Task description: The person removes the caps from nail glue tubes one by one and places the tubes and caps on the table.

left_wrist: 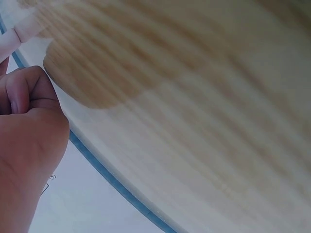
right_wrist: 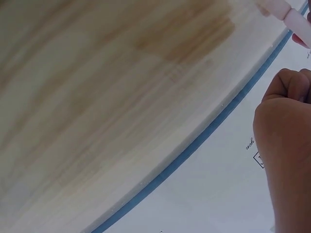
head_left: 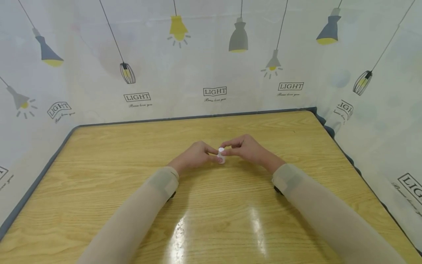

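In the head view a small white bottle [head_left: 223, 160] with a round white top [head_left: 221, 149] stands upright over the middle of the table. My left hand [head_left: 197, 155] pinches its lower part between thumb and fingers, coming from the left. From the right, my right hand [head_left: 246, 148] grips the upper part with thumb and forefinger. Part of the white cylinder [right_wrist: 297, 24] shows at the top corner of the right wrist view, with a groove around it. The left wrist view catches only a pale end of it [left_wrist: 9, 42]. Fingers cover much of the bottle.
A wood-grain table [head_left: 108, 176] with a dark blue edge [head_left: 138, 121] lies under both arms. Behind it and at the sides hangs a pale cloth [head_left: 171, 66] printed with lamps and the word LIGHT. Light glares off the near tabletop.
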### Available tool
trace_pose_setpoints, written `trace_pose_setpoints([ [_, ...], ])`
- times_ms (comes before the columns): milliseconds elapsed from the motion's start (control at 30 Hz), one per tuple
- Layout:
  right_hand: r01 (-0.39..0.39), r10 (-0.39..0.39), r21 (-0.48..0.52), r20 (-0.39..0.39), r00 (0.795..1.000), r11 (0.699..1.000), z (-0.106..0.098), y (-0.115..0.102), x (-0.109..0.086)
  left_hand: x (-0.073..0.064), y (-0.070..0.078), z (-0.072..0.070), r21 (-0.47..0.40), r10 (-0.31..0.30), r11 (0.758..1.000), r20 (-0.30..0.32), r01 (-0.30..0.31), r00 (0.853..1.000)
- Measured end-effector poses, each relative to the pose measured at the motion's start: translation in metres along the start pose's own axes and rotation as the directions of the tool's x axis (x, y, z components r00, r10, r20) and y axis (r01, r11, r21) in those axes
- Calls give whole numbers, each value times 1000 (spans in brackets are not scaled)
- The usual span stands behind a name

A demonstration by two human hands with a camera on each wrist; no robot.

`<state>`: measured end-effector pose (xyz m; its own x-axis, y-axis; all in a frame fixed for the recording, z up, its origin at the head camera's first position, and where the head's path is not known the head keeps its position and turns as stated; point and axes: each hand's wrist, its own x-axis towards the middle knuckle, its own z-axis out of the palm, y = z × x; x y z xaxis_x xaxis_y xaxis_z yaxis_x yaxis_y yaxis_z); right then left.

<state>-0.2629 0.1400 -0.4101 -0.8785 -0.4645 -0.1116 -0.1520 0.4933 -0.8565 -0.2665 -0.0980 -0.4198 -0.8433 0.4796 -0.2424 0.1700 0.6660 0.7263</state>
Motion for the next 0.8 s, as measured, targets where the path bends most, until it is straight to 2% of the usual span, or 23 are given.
trace_pose_setpoints([
  [533, 75, -75, -5, 19, 997, 997, -1, 4, 3, 0, 2, 0, -6, -1, 1000, 4, 1, 1000],
  [800, 46, -46, 11, -11, 999, 999, 0, 5, 2, -2, 3, 1, 5, 13, 1000, -13, -13, 1000],
])
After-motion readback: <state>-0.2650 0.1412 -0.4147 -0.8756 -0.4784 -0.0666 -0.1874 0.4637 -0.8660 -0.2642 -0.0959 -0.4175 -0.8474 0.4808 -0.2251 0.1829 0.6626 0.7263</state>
